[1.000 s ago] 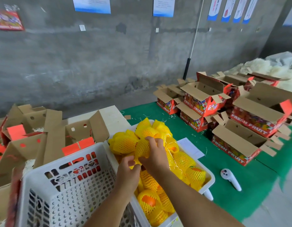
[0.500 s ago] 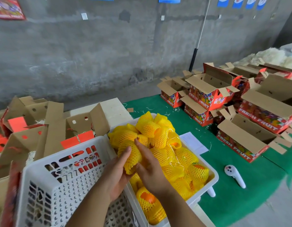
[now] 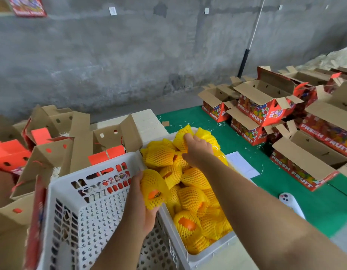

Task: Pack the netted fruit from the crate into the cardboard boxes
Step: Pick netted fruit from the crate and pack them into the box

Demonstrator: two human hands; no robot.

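Observation:
A white plastic crate holds several oranges in yellow foam nets. My left hand holds one netted orange just above the crate's left rim. My right hand reaches over the far end of the pile and grips another netted fruit at the top. Open red "FRESH FRUIT" cardboard boxes stand on the green cloth to the right, and more open boxes crowd the left side.
A second white perforated crate stands at my left, touching the fruit crate. A sheet of paper and a white controller lie on the green cloth. Behind runs a grey concrete wall with a pole leaning on it.
My left hand has lifted one netted orange off the pile toward the left rim. My right hand has let go of it and reached forward to a fruit at the far end.

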